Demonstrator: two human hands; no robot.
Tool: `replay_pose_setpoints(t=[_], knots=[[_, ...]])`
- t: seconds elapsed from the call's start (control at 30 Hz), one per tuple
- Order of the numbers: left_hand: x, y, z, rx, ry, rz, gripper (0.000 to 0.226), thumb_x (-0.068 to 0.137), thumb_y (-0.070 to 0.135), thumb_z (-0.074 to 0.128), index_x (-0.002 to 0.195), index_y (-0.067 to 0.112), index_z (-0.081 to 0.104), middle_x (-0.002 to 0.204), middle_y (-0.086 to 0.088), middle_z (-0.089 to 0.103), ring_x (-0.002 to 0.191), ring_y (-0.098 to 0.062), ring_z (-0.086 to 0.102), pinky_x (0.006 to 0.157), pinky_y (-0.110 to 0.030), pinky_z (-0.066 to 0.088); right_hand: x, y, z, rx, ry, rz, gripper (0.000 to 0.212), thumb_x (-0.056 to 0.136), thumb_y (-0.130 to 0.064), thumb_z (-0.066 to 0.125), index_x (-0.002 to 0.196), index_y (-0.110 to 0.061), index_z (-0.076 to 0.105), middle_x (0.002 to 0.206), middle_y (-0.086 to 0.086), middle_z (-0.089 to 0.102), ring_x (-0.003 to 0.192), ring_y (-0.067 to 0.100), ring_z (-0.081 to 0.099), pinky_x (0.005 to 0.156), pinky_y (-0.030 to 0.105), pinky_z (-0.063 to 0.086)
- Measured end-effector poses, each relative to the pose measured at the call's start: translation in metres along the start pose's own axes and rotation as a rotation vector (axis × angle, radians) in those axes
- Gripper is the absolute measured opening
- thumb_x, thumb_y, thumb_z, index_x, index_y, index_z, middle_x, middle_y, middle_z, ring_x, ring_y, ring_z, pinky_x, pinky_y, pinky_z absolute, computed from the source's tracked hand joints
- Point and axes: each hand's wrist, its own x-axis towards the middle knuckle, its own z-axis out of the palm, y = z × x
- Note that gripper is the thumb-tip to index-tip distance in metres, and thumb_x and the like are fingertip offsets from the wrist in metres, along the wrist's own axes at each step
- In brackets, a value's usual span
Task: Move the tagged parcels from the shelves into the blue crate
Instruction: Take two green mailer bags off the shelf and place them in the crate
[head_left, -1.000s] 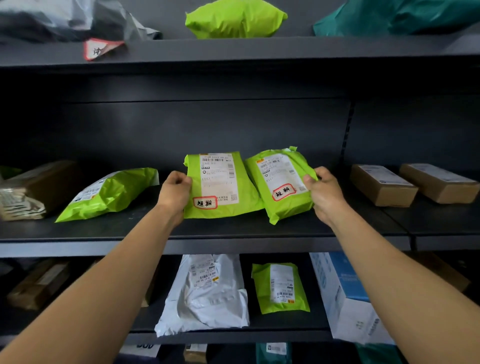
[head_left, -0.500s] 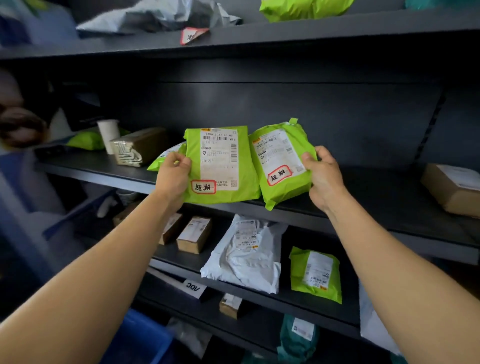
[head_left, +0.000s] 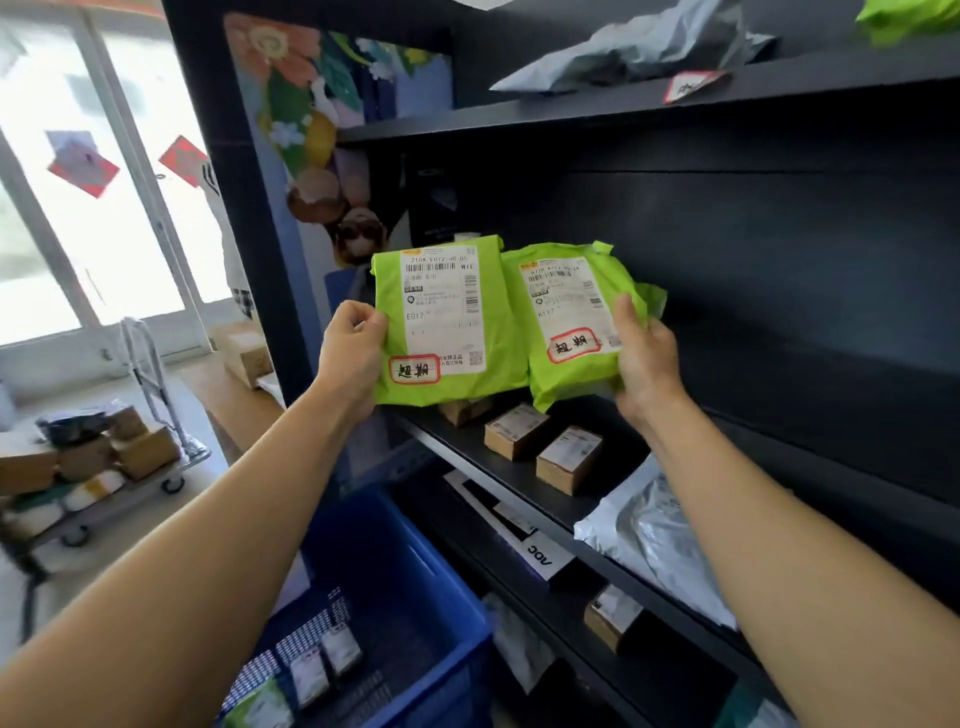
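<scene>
Green parcels (head_left: 519, 322) pinched, one per hand: left hand (head_left: 349, 347), right hand (head_left: 641, 358). Swing low, drop flat into blue crate (head_left: 441, 597).

Left green parcel (head_left: 447, 322): label reads "E012", "WIE", red-bordered tag "超期". Right green parcel (head_left: 571, 317): same "超期" tag, "K117" partly legible. Dark box (head_left: 540, 558) on lower shelf: "AOC", upside down.

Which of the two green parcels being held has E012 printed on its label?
The parcel in the left hand, the flatter green one. The right hand's bulgier parcel reads differently.
</scene>
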Motion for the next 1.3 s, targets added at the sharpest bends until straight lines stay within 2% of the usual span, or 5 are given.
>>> replay_pose_setpoints(t=[0.3, 0.5, 0.8, 1.07, 1.3], knots=[[0.026, -0.004, -0.137, 0.028, 0.206, 0.041, 0.025, 0.099, 0.017, 0.042, 0.074, 0.021, 0.042, 0.079, -0.005, 0.056, 0.062, -0.019, 0.057, 0.041, -0.025, 0.054, -0.024, 0.058, 0.132, 0.061, -0.277, 0.125, 0.04, 0.079, -0.006, 0.072, 0.118, -0.006, 0.061, 0.097, 0.011, 0.073, 0.074, 0.022, 0.074, 0.058, 0.034, 0.059], [0.035, -0.009, -0.211, 0.009, 0.291, 0.01, 0.024, 0.098, 0.014, 0.042, 0.074, 0.019, 0.04, 0.093, -0.019, 0.054, 0.083, -0.031, 0.055, 0.075, -0.056, 0.052, -0.035, 0.101, 0.208, 0.078, -0.299, 0.158, 0.04, 0.087, -0.015, 0.066, 0.124, -0.005, 0.057, 0.114, 0.019, 0.068, 0.098, 0.035, 0.067, 0.083, 0.052, 0.056], [0.035, -0.034, -0.312, 0.042, 0.476, 0.008, 0.028, 0.097, 0.01, 0.042, 0.071, 0.018, 0.04, 0.077, -0.004, 0.056, 0.063, -0.019, 0.053, 0.054, -0.034, 0.05, -0.048, 0.173, 0.301, 0.041, -0.449, 0.282, 0.01, 0.088, -0.016, 0.065, 0.098, -0.017, 0.065, 0.078, 0.0, 0.077, 0.073, 0.02, 0.074, 0.059, 0.035, 0.06], [0.042, -0.06, -0.348, 0.094, 0.611, -0.053, 0.026, 0.097, 0.01, 0.041, 0.073, 0.018, 0.04, 0.084, -0.006, 0.055, 0.084, -0.025, 0.053, 0.077, -0.048, 0.049, -0.033, 0.23, 0.352, -0.022, -0.53, 0.42, 0.024, 0.09, -0.012, 0.062, 0.114, -0.013, 0.059, 0.094, 0.005, 0.072, 0.073, 0.02, 0.073, 0.057, 0.037, 0.059], [0.071, -0.084, -0.352, 0.118, 0.731, -0.088, 0.026, 0.098, 0.012, 0.041, 0.073, 0.019, 0.041, 0.08, -0.001, 0.056, 0.071, -0.018, 0.053, 0.062, -0.036, 0.048, 0.011, 0.261, 0.386, -0.063, -0.65, 0.496, 0.025, 0.092, -0.013, 0.059, 0.117, -0.012, 0.059, 0.099, 0.006, 0.073, 0.076, 0.022, 0.074, 0.059, 0.038, 0.06]])
